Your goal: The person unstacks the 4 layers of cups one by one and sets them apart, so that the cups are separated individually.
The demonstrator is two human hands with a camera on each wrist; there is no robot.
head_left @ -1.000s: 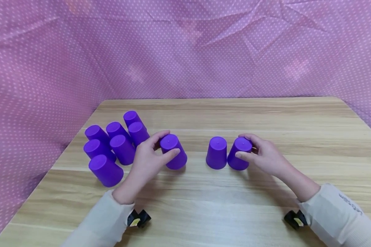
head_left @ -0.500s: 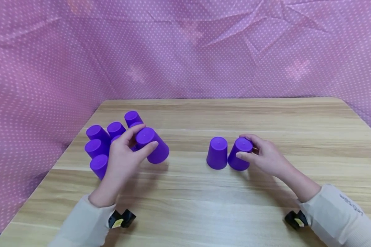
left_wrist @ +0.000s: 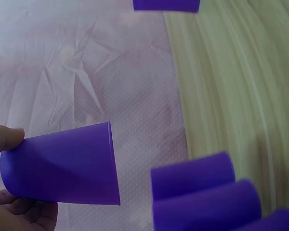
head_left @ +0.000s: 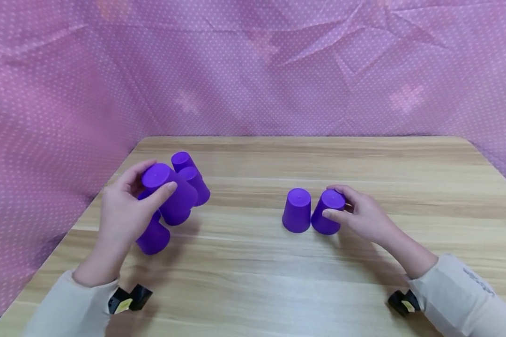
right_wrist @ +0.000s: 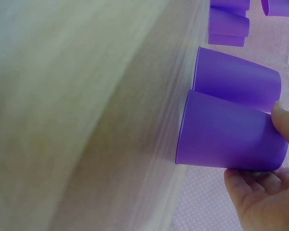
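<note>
My left hand (head_left: 124,206) grips an upside-down purple cup (left_wrist: 62,166) near its closed end. It holds the cup raised over the group at the table's left, hiding part of that group in the head view. In the left wrist view the held cup's rim is apart from the standing cups (left_wrist: 207,207). My right hand (head_left: 360,213) pinches another upside-down purple cup (right_wrist: 231,134) between thumb and fingers, its rim down on the table. Close against that one, on its left, stands a further purple cup (head_left: 297,210).
Two purple cups, one of them the nearer cup (head_left: 196,186), stand behind the raised one, and another cup (head_left: 153,238) is in front. The wooden table (head_left: 244,290) reaches back to a pink dotted cloth (head_left: 253,70).
My left hand has lifted its cup off the middle of the table and carried it left, over the group there. The right hand and its cup have stayed in place.
</note>
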